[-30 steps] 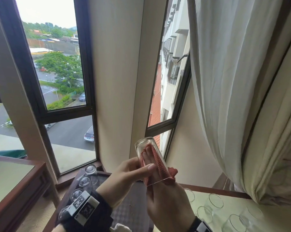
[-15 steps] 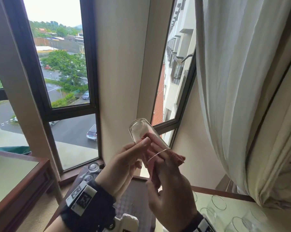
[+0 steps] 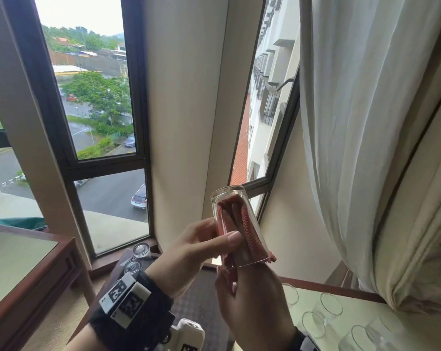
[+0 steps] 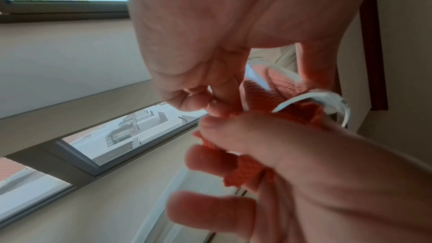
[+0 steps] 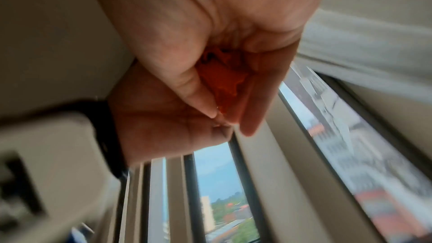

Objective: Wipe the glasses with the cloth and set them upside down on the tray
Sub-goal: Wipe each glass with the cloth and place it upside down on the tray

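I see the white curtain [image 3: 361,122] hanging at my right and the dark-framed window [image 3: 95,97] ahead. Below, the glass-topped worktop [image 3: 381,323] carries several empty glasses standing mouth up [image 3: 331,304], and the dark tray [image 3: 199,302] holds two upturned glasses [image 3: 141,250] at its far end. My left hand [image 3: 189,252] grips the raised glass [image 3: 236,224], thumb across its side and fingers curled behind, base tilted up and away. Inside it sits the red cloth [image 3: 250,229], bunched, a corner spilling past the rim. My right hand [image 3: 252,307] has fingers pushed into the glass, pinching the cloth. Against half a second ago, the cloth now fills the glass up to its base.
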### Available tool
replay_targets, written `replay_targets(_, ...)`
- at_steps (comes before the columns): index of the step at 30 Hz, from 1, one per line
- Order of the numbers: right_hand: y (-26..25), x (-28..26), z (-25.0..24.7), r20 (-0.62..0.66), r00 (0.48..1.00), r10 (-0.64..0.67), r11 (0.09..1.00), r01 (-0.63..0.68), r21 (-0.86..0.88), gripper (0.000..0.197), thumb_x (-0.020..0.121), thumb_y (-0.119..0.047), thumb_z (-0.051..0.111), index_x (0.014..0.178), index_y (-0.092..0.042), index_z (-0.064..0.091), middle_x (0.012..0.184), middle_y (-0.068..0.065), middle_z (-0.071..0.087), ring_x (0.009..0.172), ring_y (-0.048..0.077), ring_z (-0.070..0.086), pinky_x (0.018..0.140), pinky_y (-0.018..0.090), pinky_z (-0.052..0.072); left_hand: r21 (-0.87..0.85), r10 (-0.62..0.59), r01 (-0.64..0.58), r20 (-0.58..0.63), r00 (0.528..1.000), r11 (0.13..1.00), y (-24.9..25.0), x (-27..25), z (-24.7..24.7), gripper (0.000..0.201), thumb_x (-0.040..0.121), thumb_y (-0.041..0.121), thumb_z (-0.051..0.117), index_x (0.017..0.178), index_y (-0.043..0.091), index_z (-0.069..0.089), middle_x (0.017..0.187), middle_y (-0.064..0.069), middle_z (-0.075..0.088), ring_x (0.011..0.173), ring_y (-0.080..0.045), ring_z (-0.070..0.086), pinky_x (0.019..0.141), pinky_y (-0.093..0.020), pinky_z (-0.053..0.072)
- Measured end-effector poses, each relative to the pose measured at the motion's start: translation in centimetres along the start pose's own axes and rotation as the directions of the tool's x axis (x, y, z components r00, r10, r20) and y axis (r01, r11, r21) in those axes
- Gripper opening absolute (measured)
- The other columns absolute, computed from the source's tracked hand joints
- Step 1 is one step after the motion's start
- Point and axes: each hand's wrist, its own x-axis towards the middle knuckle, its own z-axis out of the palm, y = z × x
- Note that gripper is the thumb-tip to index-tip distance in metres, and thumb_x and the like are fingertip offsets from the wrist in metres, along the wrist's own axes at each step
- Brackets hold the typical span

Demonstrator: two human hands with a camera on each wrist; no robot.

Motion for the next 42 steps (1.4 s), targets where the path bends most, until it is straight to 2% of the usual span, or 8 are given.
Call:
replay_targets(6, -1.8, 1.2, -1.6, 0.356, 0.927, 0.116, 0.417, -0.371, 0.83, 0.083, 0.085, 0.01, 0.068, 0.145, -0.044, 0.045, 0.102, 0.01, 0.07, 0.079, 0.028, 0.071, 0.062, 0.048, 0.063, -0.13, 0.03, -0.016, 0.101, 0.994, 0.991, 0.0, -0.4, -0.5, 0.029, 0.072, 0.032, 0.094, 0.096, 0.022, 0.083, 0.088, -0.004, 0.078, 0.076, -0.013, 0.075, 0.072, -0.02, 0.058)
replay_targets(10, -2.6, 1.1, -2.0, 0.475, 0.88, 0.018, -0.054, -0.474, 0.879, 0.063, 0.083, 0.006, 0.067, 0.133, -0.033, 0.061, 0.087, 0.025, 0.062, 0.058, 0.023, 0.066, 0.05, 0.035, 0.058, -0.111, 0.0, 0.008, 0.076, 0.997, 0.994, 0.2, -0.1, -0.6, 0.057, 0.069, 0.044, 0.094, 0.104, 0.004, 0.077, 0.095, -0.019, 0.071, 0.084, -0.033, 0.069, 0.079, -0.042, 0.055)
replay_targets(16, 1.2, 0.9, -0.1, 0.256, 0.956, 0.144, 0.987, -0.157, 0.031, 0.042, 0.092, -0.03, 0.054, 0.132, -0.041, 0.045, 0.083, -0.003, 0.072, 0.066, 0.018, 0.07, 0.06, 0.031, 0.06, 0.112, -0.051, 0.062, -0.101, 0.994, 0.992, 0.3, 1.0, 0.7, 0.031, 0.085, 0.045, 0.081, 0.083, 0.014, 0.079, 0.072, 0.007, 0.072, 0.065, -0.004, 0.064, 0.061, -0.014, 0.047)
replay_targets(23, 1.7, 0.5, 0.6, 0.157, 0.965, 0.209, 0.961, -0.233, 0.15, 0.046, 0.085, -0.02, 0.055, 0.127, -0.039, 0.05, 0.087, -0.004, 0.072, 0.072, 0.017, 0.07, 0.062, 0.038, 0.061, 0.069, -0.117, 0.12, -0.056, 0.992, 0.99, -0.7, 1.2, 1.1, 0.034, 0.088, 0.042, 0.082, 0.093, 0.009, 0.078, 0.082, 0.0, 0.072, 0.072, -0.009, 0.063, 0.067, -0.019, 0.049)
replay_targets(29, -1.0, 1.3, -1.5, 0.511, 0.843, 0.17, -0.014, -0.516, 0.856, 0.053, 0.077, 0.007, 0.061, 0.123, -0.019, 0.067, 0.069, 0.016, 0.059, 0.052, 0.025, 0.059, 0.042, 0.031, 0.052, -0.086, -0.104, 0.109, 0.056, 0.993, 0.99, -0.7, 0.8, 0.5, 0.026, 0.087, 0.031, 0.078, 0.102, 0.01, 0.08, 0.1, -0.016, 0.074, 0.094, -0.03, 0.071, 0.088, -0.037, 0.057)
replay_targets(35, 2.9, 0.7, 1.3, 0.16, 0.971, 0.178, 0.972, -0.199, 0.128, 0.047, 0.089, -0.026, 0.052, 0.135, -0.034, 0.048, 0.086, 0.001, 0.072, 0.067, 0.024, 0.068, 0.057, 0.037, 0.058, 0.174, -0.105, 0.137, -0.181, 0.978, 0.975, -0.6, 1.9, 1.6, 0.035, 0.078, 0.05, 0.077, 0.077, 0.015, 0.078, 0.067, 0.003, 0.068, 0.06, -0.005, 0.059, 0.055, -0.014, 0.046)
replay_targets(38, 3.0, 0.8, 1.7, 0.078, 0.984, 0.157, 0.968, -0.138, -0.212, 0.036, 0.088, -0.034, 0.047, 0.124, -0.029, 0.047, 0.082, 0.004, 0.073, 0.063, 0.025, 0.068, 0.053, 0.037, 0.059, 0.231, -0.084, 0.124, -0.178, 0.981, 0.965, -0.1, 2.2, 1.3, 0.032, 0.08, 0.047, 0.078, 0.085, 0.016, 0.081, 0.072, 0.003, 0.073, 0.065, 0.0, 0.063, 0.06, -0.011, 0.046)
replay_targets(42, 1.6, 1.5, 1.1, 0.16, 0.956, 0.245, 0.911, -0.284, 0.299, 0.048, 0.086, -0.015, 0.062, 0.125, -0.041, 0.052, 0.086, -0.004, 0.071, 0.071, 0.016, 0.069, 0.061, 0.035, 0.06, 0.066, -0.133, 0.138, -0.072, 0.988, 0.988, -0.9, 1.9, 0.3, 0.042, 0.088, 0.045, 0.079, 0.102, 0.005, 0.079, 0.095, -0.01, 0.077, 0.081, -0.031, 0.069, 0.076, -0.03, 0.055)
